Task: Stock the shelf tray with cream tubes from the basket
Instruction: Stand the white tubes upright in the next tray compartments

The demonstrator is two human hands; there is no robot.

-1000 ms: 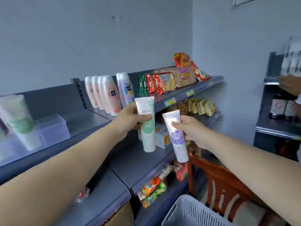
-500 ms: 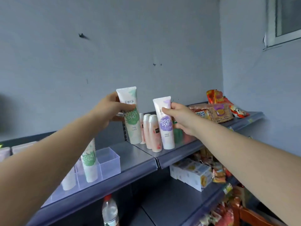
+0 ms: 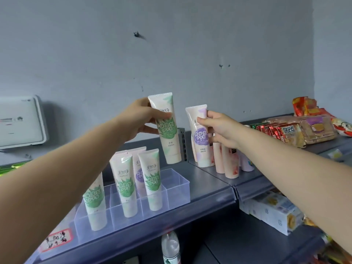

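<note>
Since half a second ago the view has swung left and down: the clear plastic shelf tray (image 3: 177, 189) now sits in full sight on the grey shelf (image 3: 207, 189), where before only one end showed, and a white board (image 3: 21, 121) has come into view on the wall at far left. Both arms have stayed raised, each tube still upright above the shelf.

The basket is out of sight. The left forearm covers the tray's left end and part of the leftmost green tube standing in it (image 3: 94, 202). Behind the two other green tubes in the tray (image 3: 125, 187), a purple-label tube (image 3: 140, 175) is mostly hidden. The pink bottles (image 3: 228, 161) are partly screened by the right wrist.

The left hand (image 3: 137, 121) curls thumb and fingers round the upper part of the green-label cream tube (image 3: 167, 130), above the tray's far side. The right hand (image 3: 219, 128) pinches the purple-label cream tube (image 3: 200, 138) near its crimped top, just in front of the bottles.
</note>
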